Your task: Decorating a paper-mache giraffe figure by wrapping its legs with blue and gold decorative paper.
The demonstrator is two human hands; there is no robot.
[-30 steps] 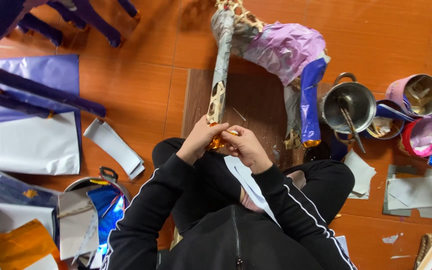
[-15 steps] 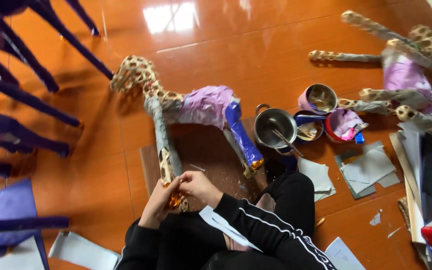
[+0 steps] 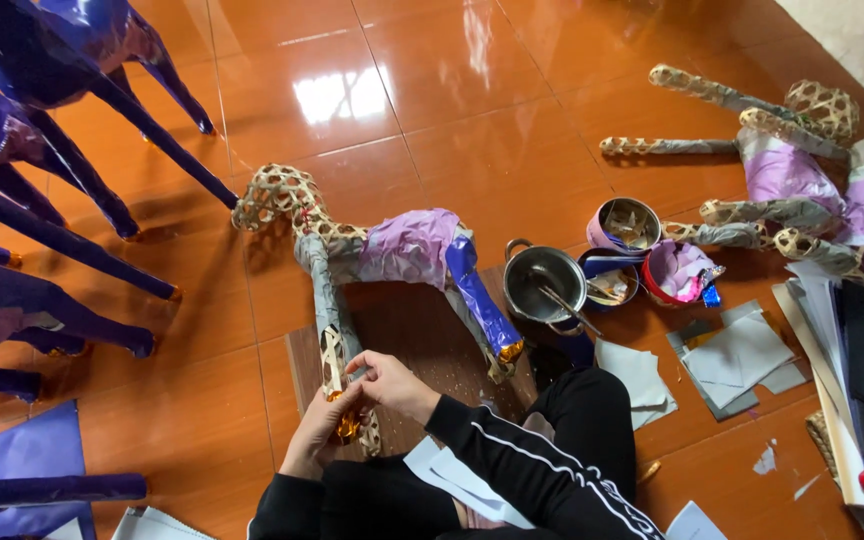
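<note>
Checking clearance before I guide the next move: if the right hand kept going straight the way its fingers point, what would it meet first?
The right hand points left, so it would meet the woven figure's front leg, which its fingertips already seem to touch beside the left hand. Depth is unclear.

Glossy orange tiled floor (image 3: 432, 110) bears a brown board (image 3: 407, 335), metal pot (image 3: 542, 282) and paper sheets (image 3: 742, 355).

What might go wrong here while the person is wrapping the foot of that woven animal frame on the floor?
The left hand and right hand both pinch gold foil at one front leg of the woven frame; thin foil may tear or crease.

The metal pot with a stick resting in it sits close beside the frame's blue-wrapped leg, so shifting the frame might tip it.

Loose paper sheets lie nearby and could get smeared or knelt on.
</note>
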